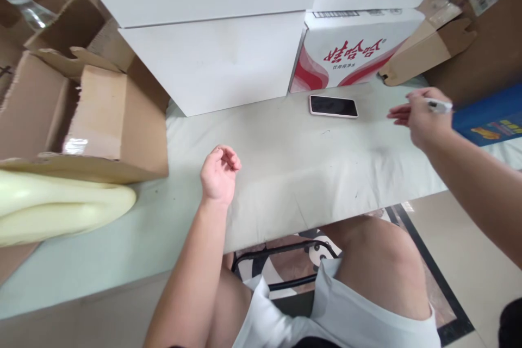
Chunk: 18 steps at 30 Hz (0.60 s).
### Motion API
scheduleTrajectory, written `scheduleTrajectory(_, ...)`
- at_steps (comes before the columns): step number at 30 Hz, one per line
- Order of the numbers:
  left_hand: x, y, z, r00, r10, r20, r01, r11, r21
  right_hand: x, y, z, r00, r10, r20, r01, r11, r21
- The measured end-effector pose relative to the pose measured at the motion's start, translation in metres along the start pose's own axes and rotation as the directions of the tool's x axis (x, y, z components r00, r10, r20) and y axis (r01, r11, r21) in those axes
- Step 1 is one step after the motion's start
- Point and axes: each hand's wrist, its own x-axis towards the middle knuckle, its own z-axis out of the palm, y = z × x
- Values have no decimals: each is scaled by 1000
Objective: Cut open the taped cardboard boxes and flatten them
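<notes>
Table: covered in pale green cloth (269, 168), spanning the frame from left edge to right.
Bottle: clear plastic (36, 13), white cap, upper left corner, behind cardboard.
Pale yellow object: glossy, rounded (65, 209), at the left edge, just below the open carton; type cannot be told.
Open carton: brown corrugated cardboard (141, 119), flaps raised, left of the frame, with a taped cardboard piece inside.
White carton: plain (220, 65), upper centre, another white box above it.
Left hand: bare (220, 176), centre of the frame, palm turned up, fingers loosely curled, grasping nothing visible.
Smartphone: dark screen, pale rim (333, 106), lying flat right of centre, near the foot of the printed carton.
Printed carton: white and red (354, 51), Chinese lettering, upper right of centre.
Right hand: bare (426, 119), right of the frame, fingers pointing left, grasping the small white item.
Small white item: (439, 106) at the thumb side of that hand; exact type unclear.
Blue box: yellow print (495, 117), right edge, partly behind the right forearm.
</notes>
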Motion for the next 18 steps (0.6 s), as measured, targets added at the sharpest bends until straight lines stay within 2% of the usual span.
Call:
scheduleTrajectory(1,-1,3,-2,1000,20,-8,-21,1000,-21,-17,-11,7,993,0,115,0,1000,-4)
scheduleTrajectory(3,-3,9,-6,997,70,-28,-72,995,-70,-49,-36,21,961,-43,274,52,998,-25)
scheduleTrajectory(6,-7,19,-13,986,158,-56,-164,977,-135,-89,-75,43,876,-224,427,262,965,-32)
scheduleTrajectory(7,-8,23,-15,980,185,-67,-194,969,-153,-101,-88,52,831,-302,467,352,936,-21)
scheduleTrajectory(8,-8,27,-18,973,213,-86,-225,959,-170,-113,-102,62,769,-384,511,448,894,-2)
scheduleTrajectory(9,-9,31,-21,965,240,-102,-256,950,-181,-125,-115,73,682,-468,562,549,835,30)
scheduleTrajectory(11,-13,38,-28,934,332,-134,-351,923,-160,-150,-143,98,435,-619,654,735,663,139)
scheduleTrajectory(12,-15,42,-31,897,413,-155,-432,894,-116,-164,-158,111,331,-668,666,778,593,208)
scheduleTrajectory(13,-19,46,-35,824,531,-197,-548,835,-44,-178,-174,123,251,-709,659,797,538,275)
scheduleTrajectory(14,-23,51,-38,718,660,-222,-665,744,59,-194,-190,135,192,-747,636,800,495,340)
scheduleTrajectory(15,-27,56,-41,585,776,-236,-765,624,157,-210,-207,147,136,-787,602,789,453,414)
scheduleTrajectory(16,-31,61,-45,461,862,-213,-837,501,217,-227,-225,158,76,-821,565,768,410,492)
scheduleTrajectory(17,-34,66,-47,361,912,-194,-881,402,250,-243,-243,168,24,-845,534,748,370,552)
scheduleTrajectory(18,-38,71,-49,290,940,-179,-905,330,268,-257,-261,177,-20,-861,508,734,333,592)
